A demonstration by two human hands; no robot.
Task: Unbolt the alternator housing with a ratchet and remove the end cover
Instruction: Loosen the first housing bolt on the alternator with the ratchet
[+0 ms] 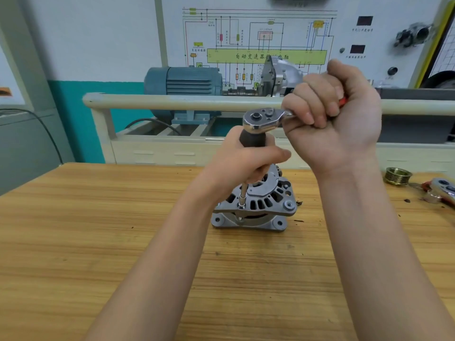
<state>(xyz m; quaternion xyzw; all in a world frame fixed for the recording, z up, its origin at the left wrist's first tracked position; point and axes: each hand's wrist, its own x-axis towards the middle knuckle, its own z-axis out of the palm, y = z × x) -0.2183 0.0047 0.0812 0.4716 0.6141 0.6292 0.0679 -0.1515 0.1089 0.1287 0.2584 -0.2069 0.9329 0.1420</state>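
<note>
A grey alternator [256,212] stands upright in the middle of the wooden table [98,230], slotted end cover facing up. A chrome ratchet [261,120] sits on a tall extension with a dark grip; its socket [241,203] meets a bolt at the cover's front left edge. My left hand [243,163] grips the dark part of the extension just under the ratchet head. My right hand [339,114] is fisted round the ratchet's handle, whose red end peeks out behind the fingers.
A brass grooved pulley [397,175] and a second red-handled ratchet [440,190] lie at the table's right edge. Behind the table runs a cream rail [172,100], with a blue-grey motor [182,82] and a wiring-diagram board [258,38] beyond.
</note>
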